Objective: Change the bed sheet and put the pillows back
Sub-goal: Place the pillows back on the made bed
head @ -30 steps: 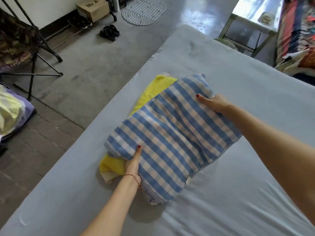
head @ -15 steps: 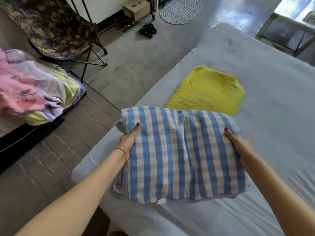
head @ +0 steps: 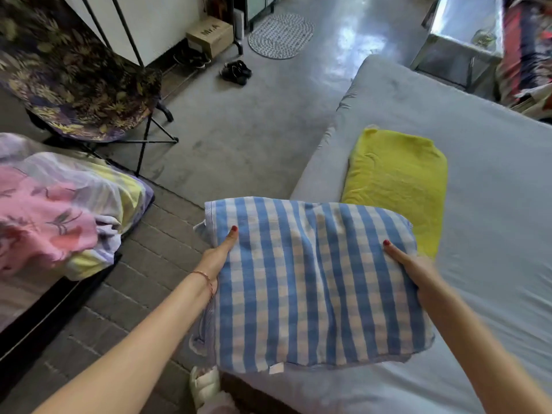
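A blue-and-white checked pillow (head: 313,285) is held over the near left corner of the bed (head: 493,234), which wears a smooth grey sheet. My left hand (head: 219,255) grips the pillow's left edge, thumb on top, fingers hidden beneath. My right hand (head: 409,264) grips its right edge the same way. A yellow pillow (head: 397,180) lies flat on the sheet just beyond the checked one, near the bed's left side.
A heap of pink, lilac and yellow bedding (head: 59,210) lies at the left. A folding chair (head: 77,85) stands behind it. Black sandals (head: 236,72), a cardboard box (head: 209,34) and a round mat (head: 280,35) sit on the floor. A metal table (head: 460,40) stands beyond the bed.
The checked pillow was lifted off the yellow pillow and drawn toward me to the bed's near corner. Both hands kept their hold on its edges. The yellow pillow stayed put.
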